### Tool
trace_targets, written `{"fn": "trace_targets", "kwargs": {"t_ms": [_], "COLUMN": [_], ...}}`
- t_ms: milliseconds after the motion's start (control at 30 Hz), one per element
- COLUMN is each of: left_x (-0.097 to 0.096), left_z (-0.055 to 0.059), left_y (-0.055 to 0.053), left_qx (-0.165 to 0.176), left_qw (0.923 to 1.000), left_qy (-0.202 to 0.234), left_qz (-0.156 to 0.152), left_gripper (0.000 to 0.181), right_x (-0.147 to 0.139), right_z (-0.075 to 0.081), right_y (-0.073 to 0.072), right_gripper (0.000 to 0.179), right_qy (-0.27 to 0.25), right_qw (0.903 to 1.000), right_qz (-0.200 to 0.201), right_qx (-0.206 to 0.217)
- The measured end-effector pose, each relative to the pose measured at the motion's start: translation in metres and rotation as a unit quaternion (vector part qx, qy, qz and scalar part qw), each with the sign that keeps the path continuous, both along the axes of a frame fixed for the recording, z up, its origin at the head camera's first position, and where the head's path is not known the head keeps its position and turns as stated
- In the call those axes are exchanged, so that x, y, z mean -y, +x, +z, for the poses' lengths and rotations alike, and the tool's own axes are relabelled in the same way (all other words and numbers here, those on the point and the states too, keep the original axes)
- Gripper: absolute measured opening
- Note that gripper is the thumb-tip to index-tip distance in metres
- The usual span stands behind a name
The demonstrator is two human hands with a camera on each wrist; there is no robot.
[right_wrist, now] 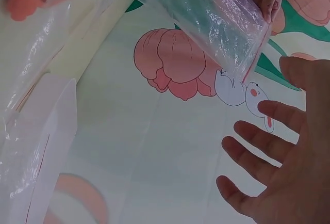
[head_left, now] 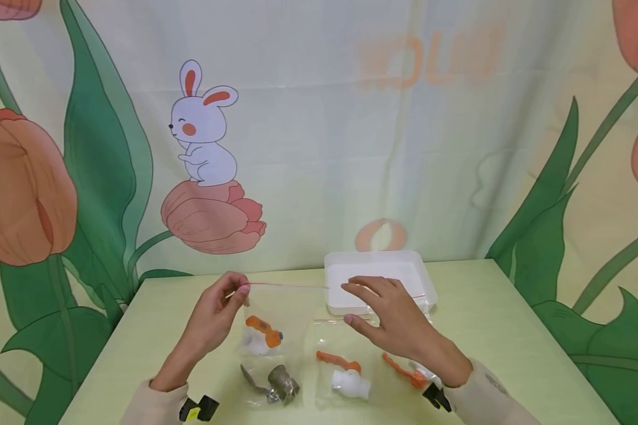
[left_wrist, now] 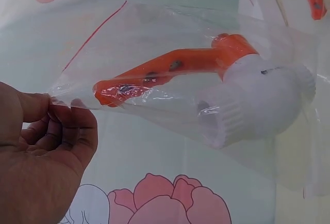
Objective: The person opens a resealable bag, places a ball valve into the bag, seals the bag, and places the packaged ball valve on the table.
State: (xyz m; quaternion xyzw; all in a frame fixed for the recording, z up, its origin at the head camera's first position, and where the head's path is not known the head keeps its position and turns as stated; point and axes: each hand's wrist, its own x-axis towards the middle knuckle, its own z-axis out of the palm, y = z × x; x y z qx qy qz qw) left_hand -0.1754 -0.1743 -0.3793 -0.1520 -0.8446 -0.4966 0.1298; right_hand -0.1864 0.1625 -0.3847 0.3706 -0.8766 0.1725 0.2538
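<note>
My left hand (head_left: 218,311) pinches the top corner of a clear zip bag (left_wrist: 154,28) with a red seal line. Inside that bag is a white plastic ball valve (left_wrist: 258,97) with an orange lever handle (left_wrist: 175,66). The bag hangs from the pinched corner, raised above the table. Across from it, my right hand (head_left: 396,316) holds nothing. Its fingers (right_wrist: 258,141) are spread and slightly bent, apart from the bag's free corner, with the white tray (head_left: 425,274) behind it in the head view.
On the green table (head_left: 138,330) lie more clear bags: one with a grey valve (head_left: 283,383), one with a white valve (head_left: 351,385) with orange handle, and another orange-handled valve (head_left: 416,378) partly hidden by my right wrist. A printed curtain (head_left: 308,147) stands behind.
</note>
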Motion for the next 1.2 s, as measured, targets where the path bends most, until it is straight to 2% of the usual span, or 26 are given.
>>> {"fn": "trace_targets", "kwargs": {"t_ms": [233,667,900,1200], "left_x": [0.011,0.038,0.054,0.073], "left_z": [0.000,0.001,0.000,-0.001], "left_y": [0.005,0.025,0.035,0.048], "left_qx": [-0.003,-0.015,-0.014,-0.022], "left_qw": [0.9999,0.9990,0.9975,0.9983], "left_qy": [-0.006,-0.007,-0.030,-0.029], "left_qz": [0.016,0.042,0.063,0.047], "left_gripper": [0.016,0.015,0.016,0.012], "right_x": [-0.007,-0.016,-0.018,-0.019], "right_z": [-0.008,-0.017,-0.021,-0.022], "right_y": [0.008,0.017,0.020,0.020], "right_gripper": [0.058,0.059,0.057,0.054], "right_qy": [0.026,0.034,0.033,0.034], "right_qw": [0.9996,0.9990,0.9990,0.9990], "right_qz": [-0.001,-0.011,-0.016,-0.016], "right_qx": [0.008,0.025,0.025,0.023]}}
